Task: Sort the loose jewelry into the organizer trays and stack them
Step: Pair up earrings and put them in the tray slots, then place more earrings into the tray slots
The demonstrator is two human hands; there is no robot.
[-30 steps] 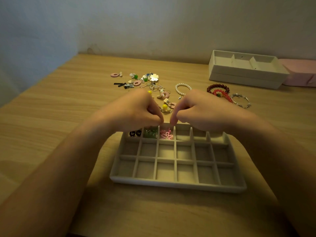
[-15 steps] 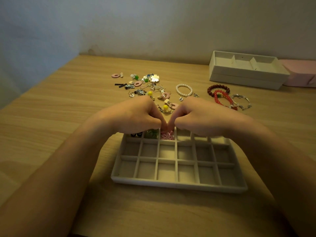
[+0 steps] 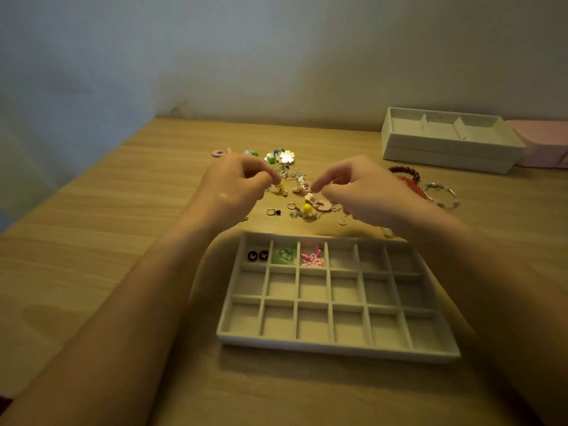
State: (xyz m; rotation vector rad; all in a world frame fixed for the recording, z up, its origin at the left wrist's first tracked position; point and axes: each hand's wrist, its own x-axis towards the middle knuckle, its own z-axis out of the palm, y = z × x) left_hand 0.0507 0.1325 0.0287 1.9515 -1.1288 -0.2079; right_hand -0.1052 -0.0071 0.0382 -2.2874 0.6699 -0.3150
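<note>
**A:** Where're the hands rn?

**B:** Both over the loose pile [image 3: 290,176], at 12 o'clock from the tray [image 3: 338,348]. Left hand [image 3: 236,186] is curled, thumb & index tips nipped on a yellow-bead earring [image 3: 279,184]. It sits right at the fingertips, the hand's 3 o'clock.

**A:** And the right?

**B:** Right hand [image 3: 365,192] has index + thumb pinching a pink ring [image 3: 305,187] at its 9 o'clock, other fingers tucked under. Can't tell if the ring's off the table [image 3: 107,241].

**A:** Anything in the tray?

**B:** Far row only, from the left: black studs [image 3: 257,255] in the 1st cell, green bits [image 3: 285,255] in the 2nd, pink bits [image 3: 312,259] in the 3rd.

**A:** What else?

**B:** Stacked trays [image 3: 448,155] at 2 o'clock, near the wall. A dark red bead bracelet [image 3: 405,172] & a silver bracelet [image 3: 439,195] lie just beyond the right wrist, approx 1 o'clock from the tray.
</note>
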